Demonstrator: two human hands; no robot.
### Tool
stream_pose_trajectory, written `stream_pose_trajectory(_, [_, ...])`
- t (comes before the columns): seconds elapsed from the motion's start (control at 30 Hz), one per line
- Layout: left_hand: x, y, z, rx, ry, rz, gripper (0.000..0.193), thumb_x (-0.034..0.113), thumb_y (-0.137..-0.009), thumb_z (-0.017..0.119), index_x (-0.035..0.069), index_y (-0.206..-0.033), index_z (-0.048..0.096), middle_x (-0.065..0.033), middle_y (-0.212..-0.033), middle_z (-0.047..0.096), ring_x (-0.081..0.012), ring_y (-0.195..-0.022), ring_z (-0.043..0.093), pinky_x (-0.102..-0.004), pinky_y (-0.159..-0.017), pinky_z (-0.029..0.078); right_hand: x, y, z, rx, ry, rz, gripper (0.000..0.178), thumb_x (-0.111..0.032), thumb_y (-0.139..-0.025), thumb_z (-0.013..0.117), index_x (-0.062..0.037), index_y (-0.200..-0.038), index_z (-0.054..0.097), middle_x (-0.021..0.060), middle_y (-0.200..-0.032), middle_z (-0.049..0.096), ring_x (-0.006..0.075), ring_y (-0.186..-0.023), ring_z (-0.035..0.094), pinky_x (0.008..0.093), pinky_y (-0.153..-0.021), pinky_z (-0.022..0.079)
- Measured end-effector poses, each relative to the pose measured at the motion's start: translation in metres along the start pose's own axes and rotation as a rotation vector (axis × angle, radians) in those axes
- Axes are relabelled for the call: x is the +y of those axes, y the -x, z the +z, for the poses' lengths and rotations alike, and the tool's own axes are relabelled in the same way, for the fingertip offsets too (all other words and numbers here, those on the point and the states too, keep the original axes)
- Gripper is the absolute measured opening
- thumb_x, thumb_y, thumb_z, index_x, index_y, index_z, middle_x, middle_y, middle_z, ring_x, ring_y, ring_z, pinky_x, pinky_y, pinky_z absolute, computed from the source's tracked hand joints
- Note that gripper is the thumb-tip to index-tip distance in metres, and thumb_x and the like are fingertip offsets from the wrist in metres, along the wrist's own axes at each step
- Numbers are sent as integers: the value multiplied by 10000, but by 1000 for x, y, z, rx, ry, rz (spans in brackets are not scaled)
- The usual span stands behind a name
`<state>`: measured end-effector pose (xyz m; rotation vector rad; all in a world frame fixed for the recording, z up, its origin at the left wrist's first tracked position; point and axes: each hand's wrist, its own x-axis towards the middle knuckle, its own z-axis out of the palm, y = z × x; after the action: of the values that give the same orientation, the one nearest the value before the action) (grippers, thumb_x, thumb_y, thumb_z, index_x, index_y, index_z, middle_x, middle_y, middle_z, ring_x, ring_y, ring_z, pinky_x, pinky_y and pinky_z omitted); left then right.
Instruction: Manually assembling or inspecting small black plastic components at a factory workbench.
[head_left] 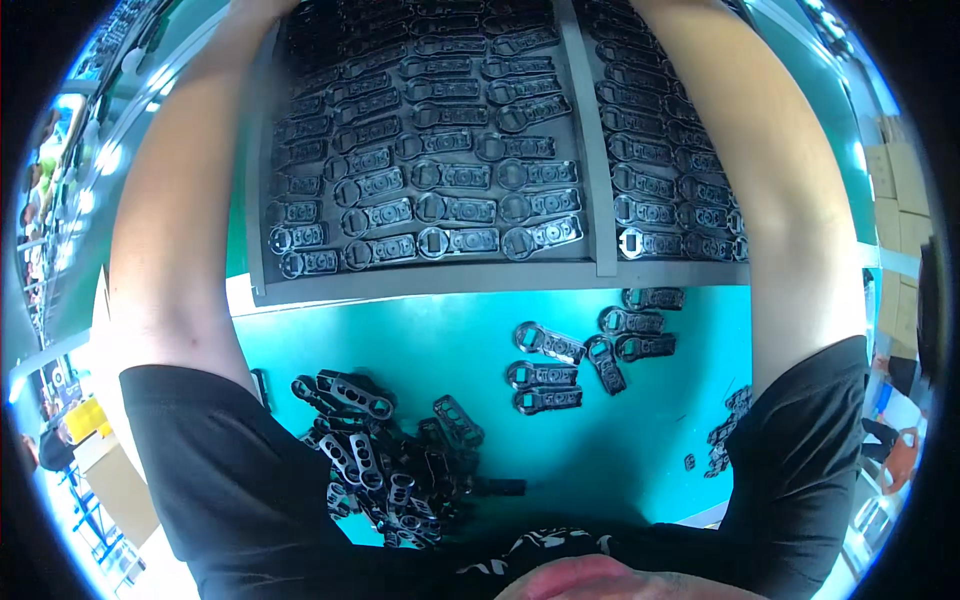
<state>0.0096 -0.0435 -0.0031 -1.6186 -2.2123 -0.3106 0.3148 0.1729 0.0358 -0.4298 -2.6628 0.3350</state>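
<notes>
Green work surface point(450, 325) noted, with a grey tray point(500, 280) across its far side. We find black parts point(458, 242) laid flat in rows on both sides of the tray's divider point(594, 150), each with a ring at one end. We see the left forearm point(180, 210) run up beside the tray's left wall and the right forearm point(785, 160) pass over its right section. Both reach the upper edge of view, where the left hand and right hand are cut off; we cannot tell whether either is clenched, released or grasping anything. Visible tray rows lie between the forearms, nearer the wearer than the hands. Nearer still, we record loose parts point(549, 343) at centre-right and a jumbled heap point(370, 465) at left.
</notes>
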Motion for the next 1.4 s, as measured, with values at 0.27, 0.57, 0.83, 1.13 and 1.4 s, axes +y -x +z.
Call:
stream_pose_trajectory(0.27, [0,30,17,-33,158,-3,421,300,-1093,610,48,-1422,687,-292,-1325,709,-488,-1251,656,-547,-1068,521,18,39,-12,121,28,-104,396,-100,-998,708,3,-1380,685,272,-1213,760,422,-1107,737,496,-950,592])
stream_pose_trajectory(0.57, [-44,15,29,272,-441,735,386,354,-1118,603,136,-1426,688,-195,-1315,759,-381,-1202,724,-491,-1064,552,53,250,-133,-12,155,55,487,-72,-1024,699,-152,-1501,637,147,-1291,757,330,-1221,715,467,-1060,551])
stream_pose_trajectory(0.83, [30,23,-12,-39,-119,-173,407,395,-1100,607,213,-1458,673,-153,-1311,776,-392,-1234,717,-498,-1082,552,65,380,-201,-74,256,358,503,-41,-1017,695,-144,-1506,636,126,-1318,756,304,-1247,695,432,-1065,529])
stream_pose_trajectory(1.13, [46,15,-25,-188,-64,-74,386,375,-1076,650,208,-1418,709,-154,-1296,774,-390,-1277,683,-503,-1084,541,76,401,-200,-32,152,433,516,-96,-1031,704,-146,-1538,618,103,-1195,766,244,-1091,711,385,-972,553])
stream_pose_trajectory(1.4, [26,121,-68,-208,175,-287,702,378,-1065,677,39,-1646,479,-291,-1489,637,-448,-1394,604,-504,-1181,465,51,362,-180,-115,-271,836,596,-387,-1097,658,-36,-1573,586,44,-846,652,126,-649,599,300,-609,522])
